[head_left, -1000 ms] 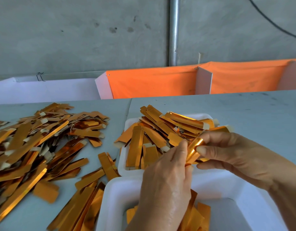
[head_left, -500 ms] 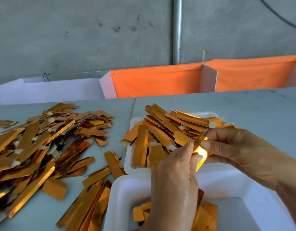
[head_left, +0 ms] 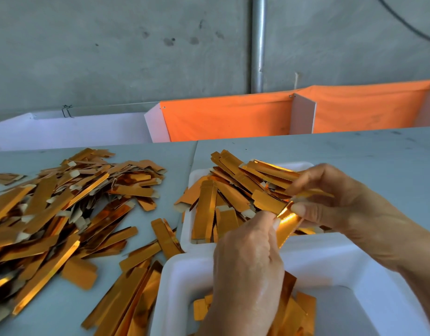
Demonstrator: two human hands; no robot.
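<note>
Above the far tray (head_left: 186, 235), left hand (head_left: 248, 258) and right hand (head_left: 335, 202) pinch one strip (head_left: 288, 218).

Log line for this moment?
left hand: pinches gold strip | right hand: pinches same strip | where: above rim of near white tray | table: loose strip pile at left

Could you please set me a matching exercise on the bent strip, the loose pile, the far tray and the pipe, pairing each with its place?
Things:
1. bent strip
2. loose pile
3. far tray
4. pipe

Places:
A. upright against the wall
B. on the table, left of both trays
C. pinched by the left hand and right hand
D. beyond the near tray, heaped with strips

Pairs: 1-C, 2-B, 3-D, 4-A.
</note>
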